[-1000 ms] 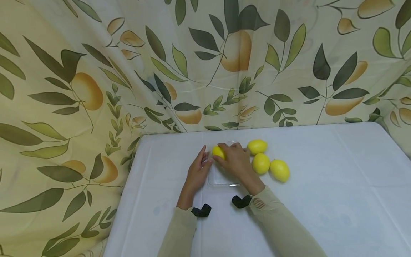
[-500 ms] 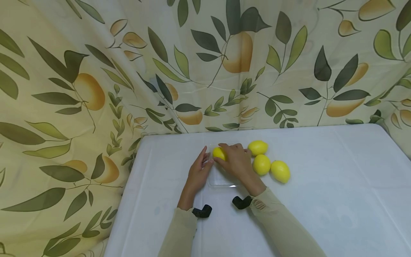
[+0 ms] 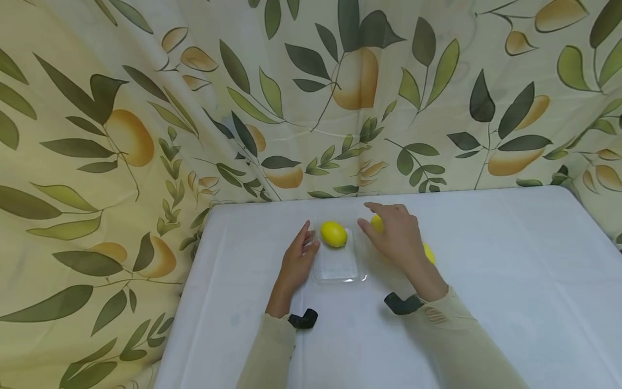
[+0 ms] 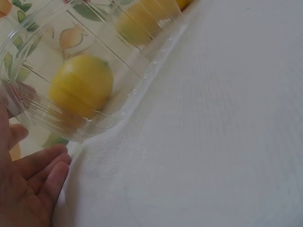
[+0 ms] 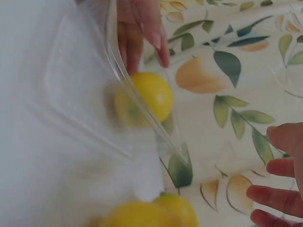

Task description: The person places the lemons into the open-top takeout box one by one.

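Observation:
A clear plastic container [image 3: 340, 273] stands on the table with one lemon [image 3: 333, 234] lying in its far part. My left hand [image 3: 296, 262] rests along the container's left side, fingers fairly straight at the wall; in the left wrist view its fingers [image 4: 42, 175] lie loosely beside the clear plastic. To the right, my right hand [image 3: 396, 235] hovers over the loose lemons, thumb and fingers spread and holding nothing. A far lemon [image 3: 377, 223] shows between thumb and forefinger, and another lemon [image 3: 429, 253] peeks out behind the wrist. The hand hides the rest of them.
A white cloth covers the table [image 3: 510, 281]. Behind and to the left hangs a curtain [image 3: 311, 108] printed with leaves and fruit. Dark camera mounts [image 3: 403, 303] stick out from both wrists.
My right hand has let go of the lemon in the container and moved right, over the loose lemons. The left hand stays beside the container.

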Tool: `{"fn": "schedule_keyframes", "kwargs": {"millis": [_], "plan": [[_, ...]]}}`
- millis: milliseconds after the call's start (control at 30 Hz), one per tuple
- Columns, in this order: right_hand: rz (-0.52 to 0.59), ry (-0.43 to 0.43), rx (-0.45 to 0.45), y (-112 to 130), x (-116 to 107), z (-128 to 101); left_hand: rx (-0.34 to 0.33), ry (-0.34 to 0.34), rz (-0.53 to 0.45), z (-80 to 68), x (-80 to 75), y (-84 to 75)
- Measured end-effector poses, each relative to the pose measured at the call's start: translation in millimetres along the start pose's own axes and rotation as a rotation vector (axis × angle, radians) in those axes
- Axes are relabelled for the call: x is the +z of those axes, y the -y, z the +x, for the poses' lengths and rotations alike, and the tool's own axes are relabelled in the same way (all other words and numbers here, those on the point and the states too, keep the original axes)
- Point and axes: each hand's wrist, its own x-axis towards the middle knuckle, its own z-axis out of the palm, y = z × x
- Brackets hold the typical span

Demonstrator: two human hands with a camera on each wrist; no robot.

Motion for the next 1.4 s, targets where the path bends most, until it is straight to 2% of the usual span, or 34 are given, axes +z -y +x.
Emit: {"fn": "schedule_keyframes", "kwargs": {"millis": [200,433,767,1000,1200,1400], "plan": [[0.02,0.001,0.039,-29,-32,-11,-0.026,0.008,-0.012,-1.1,-0.2,-0.9],[0.089,0.063,0.053,-62,-52,-28,-0.05,0.011,-0.018,-1.0,0.1,-2.1],[0.088,0.176,0.091,-98,-52,-49,-0.053,0.01,-0.016,1.2,-0.1,-2.5],[0.04,0.27,0.1,-111,-48,-58,-0.069,0.006,-0.019,0.2,1.3,-1.9],[0.028,0.288,0.043,-119,-45,-63,-0.061,-0.002,-0.004,1.1,-0.2,-4.0],[0.028,0.315,0.036,-117,-43,-66,-0.074,0.006,0.01,0.6,-1.4,-3.2]]}}
